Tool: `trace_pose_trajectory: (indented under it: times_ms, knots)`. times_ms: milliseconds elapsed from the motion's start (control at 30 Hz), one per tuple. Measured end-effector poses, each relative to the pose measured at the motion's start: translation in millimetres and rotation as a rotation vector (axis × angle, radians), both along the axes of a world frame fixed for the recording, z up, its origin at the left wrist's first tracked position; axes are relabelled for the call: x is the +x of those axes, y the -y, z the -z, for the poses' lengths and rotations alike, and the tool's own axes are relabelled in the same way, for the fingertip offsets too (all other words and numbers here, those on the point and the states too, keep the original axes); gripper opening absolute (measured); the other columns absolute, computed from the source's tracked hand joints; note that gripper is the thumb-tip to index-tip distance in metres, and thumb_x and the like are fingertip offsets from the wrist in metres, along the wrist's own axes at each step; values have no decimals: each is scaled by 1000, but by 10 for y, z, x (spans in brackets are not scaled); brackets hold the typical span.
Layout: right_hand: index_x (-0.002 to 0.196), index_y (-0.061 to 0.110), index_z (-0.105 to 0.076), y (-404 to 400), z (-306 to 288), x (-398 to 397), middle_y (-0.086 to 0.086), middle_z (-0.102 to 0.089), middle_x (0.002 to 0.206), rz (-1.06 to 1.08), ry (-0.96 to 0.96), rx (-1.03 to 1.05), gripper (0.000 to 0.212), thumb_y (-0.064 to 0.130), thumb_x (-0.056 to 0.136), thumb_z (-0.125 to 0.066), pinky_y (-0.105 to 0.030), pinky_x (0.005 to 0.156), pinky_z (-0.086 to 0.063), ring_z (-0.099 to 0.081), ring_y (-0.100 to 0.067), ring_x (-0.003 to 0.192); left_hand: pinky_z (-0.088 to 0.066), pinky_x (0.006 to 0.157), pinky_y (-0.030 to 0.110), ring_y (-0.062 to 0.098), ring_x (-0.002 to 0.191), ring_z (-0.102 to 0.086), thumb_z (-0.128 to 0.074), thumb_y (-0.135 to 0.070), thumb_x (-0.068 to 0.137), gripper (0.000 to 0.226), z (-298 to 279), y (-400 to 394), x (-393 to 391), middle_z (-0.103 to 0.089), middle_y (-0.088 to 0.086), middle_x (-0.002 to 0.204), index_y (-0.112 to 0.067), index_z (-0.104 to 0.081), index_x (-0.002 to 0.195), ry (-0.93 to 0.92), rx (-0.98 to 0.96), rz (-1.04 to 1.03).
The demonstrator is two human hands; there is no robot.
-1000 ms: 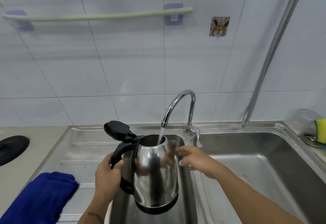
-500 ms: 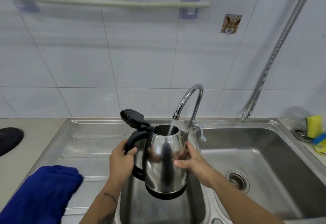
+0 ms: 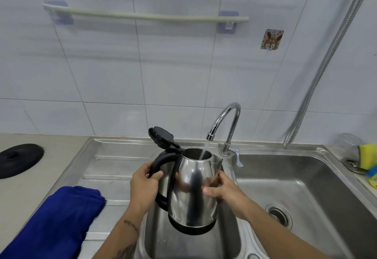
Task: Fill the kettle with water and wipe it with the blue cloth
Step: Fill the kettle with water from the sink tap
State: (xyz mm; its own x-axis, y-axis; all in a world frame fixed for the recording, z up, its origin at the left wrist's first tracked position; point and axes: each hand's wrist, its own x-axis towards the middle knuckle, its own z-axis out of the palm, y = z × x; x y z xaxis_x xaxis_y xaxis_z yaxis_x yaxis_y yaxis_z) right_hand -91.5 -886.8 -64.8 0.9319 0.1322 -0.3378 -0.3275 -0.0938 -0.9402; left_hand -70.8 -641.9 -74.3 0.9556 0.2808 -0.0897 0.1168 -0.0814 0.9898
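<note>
A shiny steel kettle with a black handle and its black lid flipped open hangs over the small sink basin. My left hand grips the black handle. My right hand presses against the kettle's right side, below the spout. Water runs from the chrome tap straight into the kettle's open mouth. The blue cloth lies bunched on the steel drainboard at the lower left, apart from both hands.
A large sink basin with a drain is on the right. A yellow sponge and a glass jar sit at the far right edge. A black round kettle base rests on the counter at left. A metal hose hangs down the tiled wall.
My right hand moved from hovering near the spout to holding the kettle's side. The view has shifted slightly; the kettle stays under the running tap.
</note>
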Motion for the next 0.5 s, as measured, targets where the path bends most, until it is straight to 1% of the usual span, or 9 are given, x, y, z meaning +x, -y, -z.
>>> trace_pose_trajectory:
  times_ms: [100,167,233,333,367,433,500]
  knots:
    - [99,13,-57,-2,-24,12,8,-68,74,-3,-14,40,46,12,59,-80,-16,57,-47,-67,-6,68,-52,90,31,13,96,-70,-66,-2,89,31,-20,-4,-11,-77,-7,95,-31,-71,101,3,-19,-2]
    - [103,12,-58,1,-25,14,7,-69,77,-10,-6,47,50,13,59,-81,-18,60,-49,-69,-9,72,-52,89,29,11,95,-70,-67,-2,88,32,-37,-8,-21,-77,-8,93,-32,-71,98,5,-29,-8]
    - [108,11,-59,-1,-28,21,6,-71,81,-15,-2,48,55,14,58,-81,-23,66,-50,-69,-12,78,-53,88,29,12,93,-71,-68,-2,87,30,-49,-15,-22,-77,-7,92,-29,-72,99,5,-40,-13]
    - [109,12,-60,-6,-4,41,2,-72,86,-18,3,55,58,17,56,-83,-32,76,-52,-70,-18,86,-53,89,28,12,93,-72,-70,0,86,29,-62,-44,-12,-77,-5,94,-25,-72,101,2,-68,-14]
    - [106,13,-60,-6,-3,47,1,-71,86,-19,7,60,56,17,56,-84,-33,77,-52,-70,-20,88,-53,89,27,12,94,-72,-70,1,86,29,-64,-53,-7,-78,-4,95,-23,-73,101,6,-87,-12]
    - [102,13,-59,10,0,62,3,-71,83,-20,23,74,51,14,57,-83,-30,73,-50,-71,-19,89,-52,88,25,12,94,-72,-71,5,84,30,-72,-58,8,-78,-1,97,-20,-73,101,11,-129,-11]
    - [108,8,-59,31,-10,77,0,-71,86,-14,33,87,54,10,59,-82,-29,75,-52,-73,-18,90,-52,86,24,13,94,-72,-71,7,83,31,-78,-51,22,-78,0,98,-18,-73,101,10,-164,-14]
